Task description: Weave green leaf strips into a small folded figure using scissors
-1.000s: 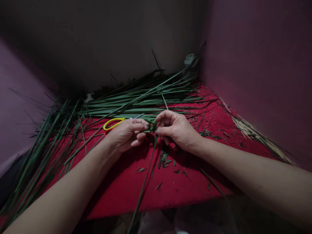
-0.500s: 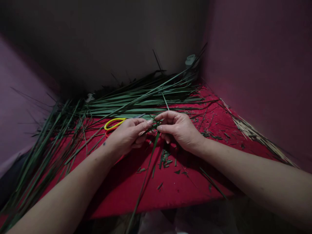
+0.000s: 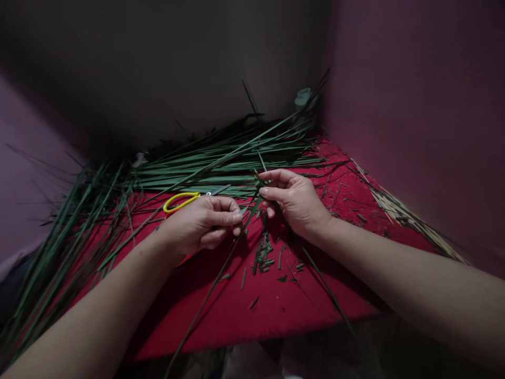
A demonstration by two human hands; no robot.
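Observation:
A small folded knot of green leaf strip (image 3: 258,184) is pinched between the thumb and forefinger of my right hand (image 3: 296,201). One narrow end sticks up behind it. From the knot a long leaf strip (image 3: 213,287) trails down to the lower left, past the table's front edge. My left hand (image 3: 211,220) is closed, its thumb pressed to the forefinger on a piece of leaf strip (image 3: 244,210) just left of the knot. Behind my left hand lie scissors (image 3: 181,201) with a yellow handle loop, partly hidden, blades pointing right.
Long green leaves (image 3: 189,168) are piled across the back and down the left side. Cut leaf scraps (image 3: 263,252) litter the red cloth (image 3: 205,331). Pale thin sticks (image 3: 410,223) lie along the right wall. A whitish jar (image 3: 303,98) stands in the back corner.
My left hand has drawn away from the knot, down and left. My right hand holds the knot slightly higher and farther out. The trailing strip has swung left.

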